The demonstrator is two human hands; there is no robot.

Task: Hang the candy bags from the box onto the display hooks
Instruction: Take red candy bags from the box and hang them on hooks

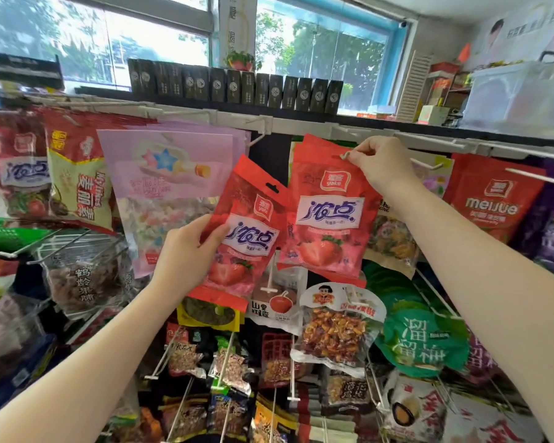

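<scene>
Up at the white wire display hook (344,155): right hand (378,164) pinching the top of a red strawberry candy bag (328,215), probably to slip its hole on. Just left, left hand (186,251) gripping another red strawberry bag (253,228), ready next.

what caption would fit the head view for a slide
Right hand pinches a red strawberry candy bag at a display hook while the left hand holds a second bag.

Loose candy bag (248,228) left of hung candy bag (328,209); boxes (234,87) above.
</scene>
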